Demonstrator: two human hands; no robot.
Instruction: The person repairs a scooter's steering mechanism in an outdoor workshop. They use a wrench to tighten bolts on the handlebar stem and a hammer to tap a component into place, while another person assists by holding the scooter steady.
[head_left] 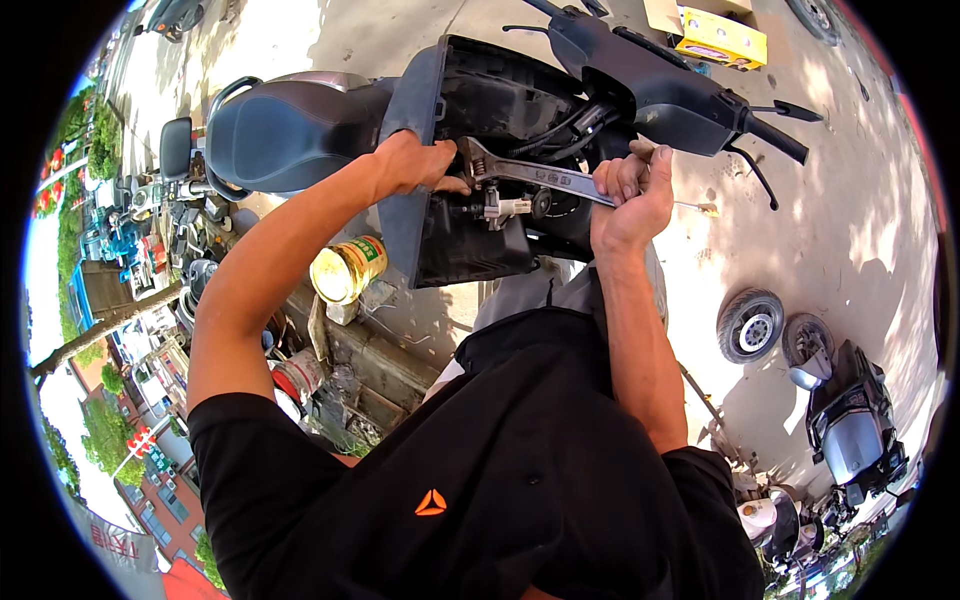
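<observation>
The right hand was closed around the handle of an adjustable wrench, its head set at a metal fitting inside the scooter's opened front panel. The left hand gripped the panel's edge — just beside the wrench head. A yellow can stood below.

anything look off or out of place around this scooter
Two loose wheels lie flat on the pavement to the person's right, off any vehicle. Otherwise, the right hand grips an adjustable wrench at the scooter's opened front, left hand steadying beside it.
</observation>
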